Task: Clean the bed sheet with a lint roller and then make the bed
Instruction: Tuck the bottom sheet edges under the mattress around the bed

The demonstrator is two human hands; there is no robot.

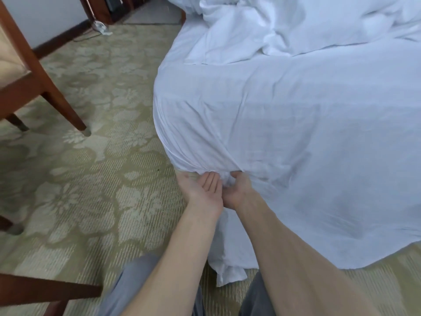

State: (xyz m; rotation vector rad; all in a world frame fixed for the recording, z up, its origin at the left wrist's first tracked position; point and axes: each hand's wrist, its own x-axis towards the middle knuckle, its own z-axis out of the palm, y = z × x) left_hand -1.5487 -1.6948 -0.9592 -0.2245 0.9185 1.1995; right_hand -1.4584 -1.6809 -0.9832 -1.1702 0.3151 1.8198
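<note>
Your two hands meet at the bed corner [196, 142], and everything here is placed from that corner. The white bed sheet [284, 124] is stretched over the bed, running away from the corner toward the top of the view. Its creases fan out from the point where you hold it.

Your left hand [201, 190] lies just below the corner, palm up, fingers straight and side by side, their tips slipped under the sheet's edge. Your right hand [238, 192] touches it on the right and has its fingers curled into a bunch of gathered sheet, gripping it.

Below the corner a loose tail of the sheet hangs straight down, its end resting on the patterned carpet [91, 169] between your grey trouser legs [129, 286].

Far beyond the corner, a crumpled white duvet [273, 26] is heaped on the bed. Well to the left of the corner, a wooden chair [36, 87] stands on the carpet.
</note>
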